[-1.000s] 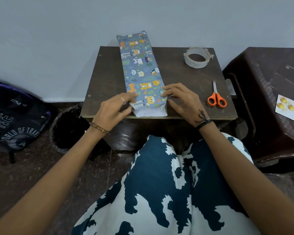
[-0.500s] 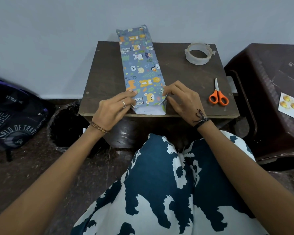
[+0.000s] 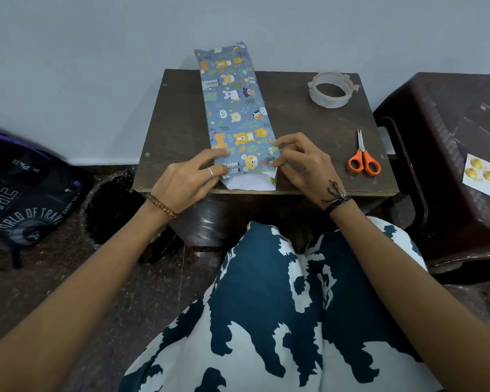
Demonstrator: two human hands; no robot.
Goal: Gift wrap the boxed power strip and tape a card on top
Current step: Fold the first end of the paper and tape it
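A long box wrapped in blue animal-print paper lies lengthwise on the small dark wooden table, its far end sticking past the back edge. At the near end a white flap of paper lies flat on the table. My left hand presses its straight fingers against the left side of that end. My right hand pinches the paper at the right corner of the near end. A card with gold ornaments lies on the brown plastic stool at the right.
A roll of clear tape sits at the table's back right. Orange-handled scissors lie near the right edge. A dark backpack and a black bin stand on the floor at left. My patterned lap fills the foreground.
Both hands stayed at the near end of the parcel. The right fingers have curled in to pinch the corner fold; the left fingers slid slightly along the left side.
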